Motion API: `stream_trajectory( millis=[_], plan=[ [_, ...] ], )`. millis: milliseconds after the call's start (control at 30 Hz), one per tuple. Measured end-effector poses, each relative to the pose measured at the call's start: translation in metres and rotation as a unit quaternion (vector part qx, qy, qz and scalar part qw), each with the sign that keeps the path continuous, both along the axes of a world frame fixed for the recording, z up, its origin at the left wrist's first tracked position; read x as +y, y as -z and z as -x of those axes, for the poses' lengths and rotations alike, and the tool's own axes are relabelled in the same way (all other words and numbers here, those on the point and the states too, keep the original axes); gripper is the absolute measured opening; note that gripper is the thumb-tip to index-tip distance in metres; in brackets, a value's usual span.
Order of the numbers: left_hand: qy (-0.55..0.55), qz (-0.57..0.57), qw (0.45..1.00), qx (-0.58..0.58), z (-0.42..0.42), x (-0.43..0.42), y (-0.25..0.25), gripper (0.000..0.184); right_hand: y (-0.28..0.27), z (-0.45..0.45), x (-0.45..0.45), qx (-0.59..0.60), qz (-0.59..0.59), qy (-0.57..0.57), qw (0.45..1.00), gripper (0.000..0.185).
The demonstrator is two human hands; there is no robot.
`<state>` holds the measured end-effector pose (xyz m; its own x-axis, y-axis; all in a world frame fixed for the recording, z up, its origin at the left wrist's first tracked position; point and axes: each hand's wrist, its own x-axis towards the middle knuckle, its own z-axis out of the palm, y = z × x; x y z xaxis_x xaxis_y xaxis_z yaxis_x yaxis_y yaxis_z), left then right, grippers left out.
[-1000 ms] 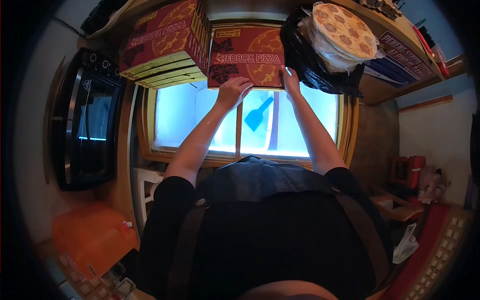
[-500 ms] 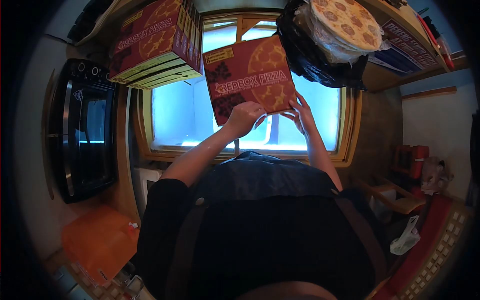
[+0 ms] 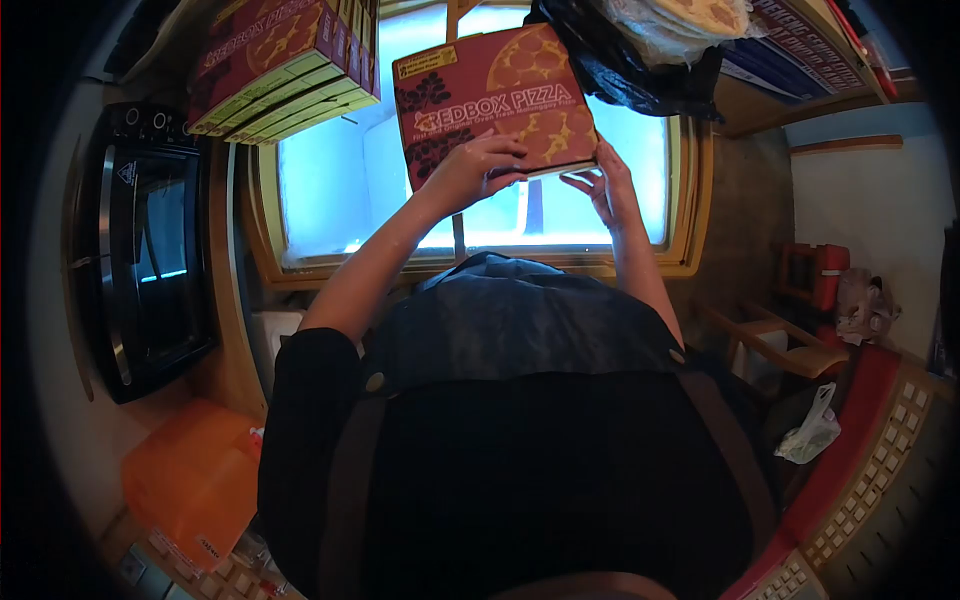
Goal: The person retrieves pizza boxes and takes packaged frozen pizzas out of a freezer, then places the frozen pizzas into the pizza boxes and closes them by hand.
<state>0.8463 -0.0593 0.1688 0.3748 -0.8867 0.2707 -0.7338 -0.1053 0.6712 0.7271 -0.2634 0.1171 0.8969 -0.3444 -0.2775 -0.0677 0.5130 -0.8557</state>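
Note:
A red pizza box (image 3: 480,95) with yellow pizza pictures and "REDBOX PIZZA" lettering is held tilted above the brightly lit glass. My left hand (image 3: 472,172) grips its front edge, fingers over the lid and the thumb low near the edge. At the front right corner, my right hand (image 3: 614,188) has hold of the box, some fingers reaching below it. The lid looks closed, and the contents are hidden. Beyond the box on the right, pizzas in clear plastic wrap (image 3: 700,18) rest on a black plastic bag (image 3: 640,75).
Several matching pizza boxes (image 3: 270,60) stand stacked at the upper left. A black oven (image 3: 150,250) is on the left, above an orange container (image 3: 195,480). A wooden frame (image 3: 690,220) borders the glowing glass. A red case (image 3: 828,270) and a plastic bag (image 3: 812,425) are at right.
The camera view has shifted, so the surroundings sit higher. My left hand's fingers have spread further over the lid. The box stays between both hands.

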Motion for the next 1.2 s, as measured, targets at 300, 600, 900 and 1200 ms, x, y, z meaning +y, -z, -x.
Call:
stream_trajectory(
  millis=[300, 600, 900, 1200],
  plan=[
    [-0.001, 0.026, 0.995, -0.093, 0.016, 0.016, 0.005, 0.015, -0.001, 0.018, 0.0, -0.001, -0.024, -0.003, 1.0, 0.055],
    [0.028, 0.057, 0.964, -0.259, 0.013, 0.015, -0.002, 0.017, -0.001, 0.008, 0.004, 0.017, -0.03, 0.004, 0.999, 0.06],
    [0.024, 0.052, 0.954, -0.293, -0.016, 0.006, -0.039, 0.022, -0.007, -0.01, 0.002, -0.006, -0.135, 0.003, 0.991, 0.085],
    [-0.146, 0.08, 0.943, -0.287, -0.079, -0.007, -0.138, 0.016, 0.012, -0.013, -0.004, -0.053, -0.155, -0.03, 0.986, 0.059]
  ],
)
